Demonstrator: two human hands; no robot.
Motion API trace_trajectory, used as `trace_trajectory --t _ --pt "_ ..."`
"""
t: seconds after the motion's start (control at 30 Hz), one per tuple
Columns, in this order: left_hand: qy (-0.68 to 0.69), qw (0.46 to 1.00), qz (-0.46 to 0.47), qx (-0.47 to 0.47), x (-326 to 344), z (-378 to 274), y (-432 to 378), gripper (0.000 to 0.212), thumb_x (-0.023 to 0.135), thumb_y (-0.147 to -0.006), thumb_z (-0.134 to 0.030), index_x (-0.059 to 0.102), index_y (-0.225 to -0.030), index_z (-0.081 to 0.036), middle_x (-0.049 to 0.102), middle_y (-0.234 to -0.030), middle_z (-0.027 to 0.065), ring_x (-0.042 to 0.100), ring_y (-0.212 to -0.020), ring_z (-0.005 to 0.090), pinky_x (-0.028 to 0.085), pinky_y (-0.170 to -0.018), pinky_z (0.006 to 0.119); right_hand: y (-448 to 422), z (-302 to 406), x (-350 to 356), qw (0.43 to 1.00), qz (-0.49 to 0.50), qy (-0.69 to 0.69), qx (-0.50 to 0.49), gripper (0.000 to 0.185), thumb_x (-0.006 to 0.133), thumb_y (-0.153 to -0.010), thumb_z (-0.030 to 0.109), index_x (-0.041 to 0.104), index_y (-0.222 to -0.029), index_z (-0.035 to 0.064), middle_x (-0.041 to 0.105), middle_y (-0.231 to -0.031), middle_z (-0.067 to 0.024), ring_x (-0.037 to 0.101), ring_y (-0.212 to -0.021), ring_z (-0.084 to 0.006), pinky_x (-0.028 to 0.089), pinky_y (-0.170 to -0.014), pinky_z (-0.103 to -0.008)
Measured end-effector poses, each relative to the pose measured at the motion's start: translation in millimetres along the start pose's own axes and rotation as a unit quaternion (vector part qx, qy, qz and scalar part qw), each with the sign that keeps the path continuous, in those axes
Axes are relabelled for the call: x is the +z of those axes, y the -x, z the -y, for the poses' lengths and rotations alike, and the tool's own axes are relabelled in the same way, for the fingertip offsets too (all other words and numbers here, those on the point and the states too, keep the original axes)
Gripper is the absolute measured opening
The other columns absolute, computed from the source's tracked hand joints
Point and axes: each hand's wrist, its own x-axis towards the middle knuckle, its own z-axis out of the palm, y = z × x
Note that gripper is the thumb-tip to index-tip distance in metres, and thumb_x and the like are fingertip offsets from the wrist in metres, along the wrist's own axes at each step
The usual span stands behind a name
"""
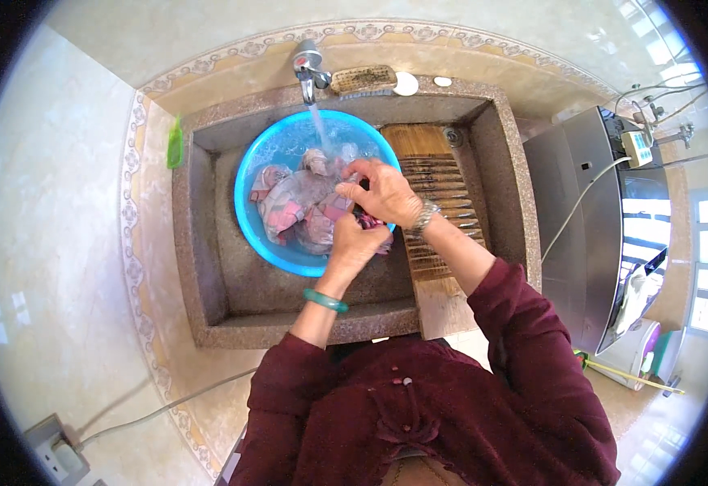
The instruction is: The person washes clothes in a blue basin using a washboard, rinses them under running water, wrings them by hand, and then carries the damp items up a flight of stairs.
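Note:
A blue plastic basin (245, 234) holds water and a soaked pink, grey and white patterned cloth (284, 206). Over its right rim, my left hand (357, 240), below a green bangle, is closed on a dark pink patterned cloth (369, 222). My right hand (384, 189), with a metal-band wristwatch (425, 217), is just above it, thumb and fingers curled. Something dark shows between those fingers, and whether they grip it is unclear. Water runs from a chrome faucet (308, 73) into the basin.
The basin stands in a stone sink (208, 297). A wooden washboard (442, 200) leans over the sink's front edge, right of the basin. A scrubbing brush (363, 79) and white soap (406, 84) lie on the back ledge. A green plastic brush (175, 146) is at left; a grey appliance (572, 219) stands right.

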Motion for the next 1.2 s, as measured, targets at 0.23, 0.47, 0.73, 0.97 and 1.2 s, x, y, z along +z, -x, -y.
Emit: trace_trajectory --t 0.23,0.47,0.73,0.97,1.2 --pt "0.573 0.753 0.238 -0.218 11 -52 32 0.037 0.059 -0.071 -0.027 0.052 -0.097 -0.001 0.046 -0.07 0.0044 0.045 -0.064 0.018 0.038 -0.059 0.029 10 -9 -22 0.736 0.223 -0.639 -0.007 0.072 0.045 -0.084 0.062 0.048 -0.123 0.0013 0.06 -0.101 -0.0139 0.057 -0.095 -0.0219 0.047 -0.085 -0.0348" --pt "0.321 0.907 0.18 -0.204 16 -43 23 0.019 0.063 -0.077 -0.018 0.052 -0.088 -0.007 0.051 -0.067 0.0029 0.048 -0.058 0.0139 0.038 -0.052 0.027 1 -4 -18 0.915 0.099 -0.378 0.103 0.016 0.062 -0.084 0.018 0.059 -0.088 0.0025 0.055 -0.067 -0.0002 0.052 -0.06 -0.0082 0.042 -0.054 -0.0227" --pt "-0.036 0.993 -0.09 0.06 19 -16 15 0.023 0.069 -0.073 -0.018 0.053 -0.083 -0.004 0.052 -0.056 0.0012 0.049 -0.045 0.0103 0.038 -0.041 0.025 4 -9 0 0.985 -0.022 -0.163 0.062 0.023 0.061 -0.084 0.024 0.06 -0.087 0.0011 0.062 -0.076 -0.0103 0.058 -0.072 -0.0184 0.047 -0.066 -0.0339" --pt "0.572 0.73 0.309 -0.212 18 -66 42 0.039 0.054 -0.082 -0.038 0.052 -0.1 -0.003 0.035 -0.051 -0.0034 0.033 -0.046 0.0113 0.029 -0.049 0.026 10 6 -30 0.713 0.23 -0.663 -0.007 0.087 0.043 -0.079 0.069 0.035 -0.133 0.0008 0.051 -0.122 -0.0166 0.055 -0.101 -0.029 0.047 -0.085 -0.0415" --pt "0.587 0.728 0.324 -0.14 18 -70 49 0.035 0.057 -0.084 -0.033 0.051 -0.103 -0.004 0.036 -0.055 -0.005 0.035 -0.05 0.0082 0.029 -0.05 0.024 5 30 -40 0.682 0.205 -0.702 0.024 0.034 0.055 -0.09 0.028 0.054 -0.108 -0.0008 0.048 -0.055 -0.0005 0.051 -0.051 -0.0141 0.047 -0.053 -0.0289"
